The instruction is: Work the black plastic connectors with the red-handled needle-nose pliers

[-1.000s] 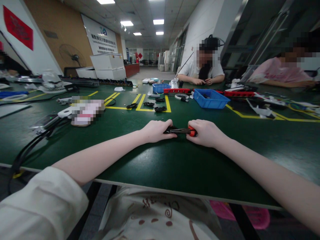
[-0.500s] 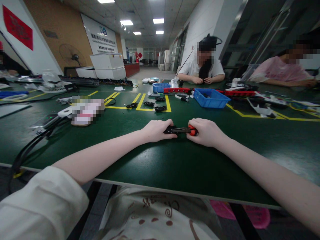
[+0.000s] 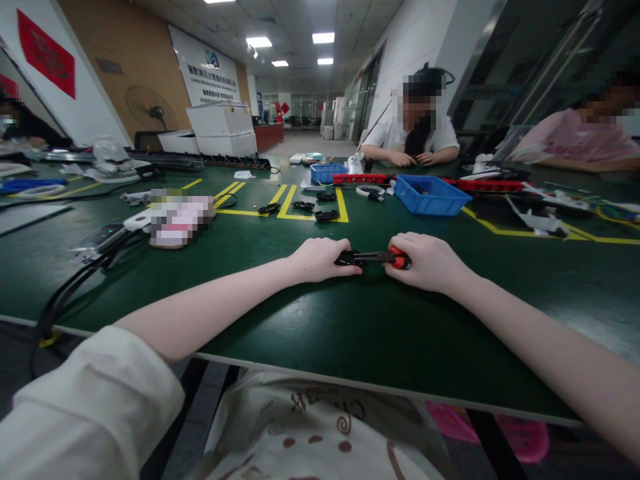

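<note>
Pliers (image 3: 379, 257) shifted slightly right, slender-nosed, red-handled

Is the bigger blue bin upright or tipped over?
Upright: the bigger blue bin stands on the green table with its open top facing up.

1. The green table (image 3: 300, 320) has yellow lines (image 3: 344, 207) on its top; a large blue bin (image 3: 431, 197) stands toward its far side.
2. Left of and beyond the large blue bin is a small blue bin (image 3: 327, 174).
3. One red strip (image 3: 361, 179) lies to the bin's left, another red strip (image 3: 493, 186) to its right.
4. A coiled white cable (image 3: 370, 193) lies near its left side.
5. Farther left of it are four small black pieces (image 3: 327, 215).
6. Well left of it lie a pixelated pinkish object (image 3: 181, 223) and black cables (image 3: 95, 267).
7. Right of it is a crumpled white piece (image 3: 537, 220).
</note>
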The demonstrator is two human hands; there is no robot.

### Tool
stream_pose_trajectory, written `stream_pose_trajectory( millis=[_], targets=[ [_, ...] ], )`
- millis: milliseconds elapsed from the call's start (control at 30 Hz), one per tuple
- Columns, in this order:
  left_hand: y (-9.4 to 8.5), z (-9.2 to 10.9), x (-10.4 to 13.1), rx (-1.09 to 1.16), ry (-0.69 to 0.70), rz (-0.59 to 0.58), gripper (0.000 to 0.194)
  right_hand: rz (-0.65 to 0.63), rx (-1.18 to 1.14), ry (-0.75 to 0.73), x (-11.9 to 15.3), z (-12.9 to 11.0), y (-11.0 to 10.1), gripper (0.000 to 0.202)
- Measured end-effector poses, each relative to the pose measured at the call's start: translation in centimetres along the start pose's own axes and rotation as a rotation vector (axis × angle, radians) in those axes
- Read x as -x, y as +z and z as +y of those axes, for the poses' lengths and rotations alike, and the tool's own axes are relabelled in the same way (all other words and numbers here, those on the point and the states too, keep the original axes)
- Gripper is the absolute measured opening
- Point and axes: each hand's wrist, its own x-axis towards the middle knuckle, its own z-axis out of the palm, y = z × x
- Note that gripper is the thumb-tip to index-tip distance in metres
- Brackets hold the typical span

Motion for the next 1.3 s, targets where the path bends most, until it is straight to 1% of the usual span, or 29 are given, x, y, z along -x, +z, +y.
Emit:
stream_pose_trajectory(
  millis=[167,433,600,900,1300],
  targets=[
    [-0.07,0.06,0.02,0.002,0.000,-0.004,0.050,0.012,-0.018,0.017,-0.08,-0.25,-0.27,0.020],
    [-0.17,-0.07,0.14,0.040,0.016,-0.006,0.050,-0.076,-0.027,-0.023,-0.16,0.05,-0.08,0.021],
    [-0.08,-0.23,0.15,0.046,0.037,0.004,0.050,-0.078,-0.017,-0.001,-0.13,-0.10,-0.04,0.022],
    [-0.04,-0.35,0.25,0.059,0.062,0.009,0.047,-0.157,-0.051,0.043,-0.18,-0.45,-0.40,0.024],
    [-0.10,-0.27,0.34,0.060,0.062,0.006,0.046,-0.147,-0.049,0.036,-0.18,-0.41,-0.26,0.024]
  ],
)
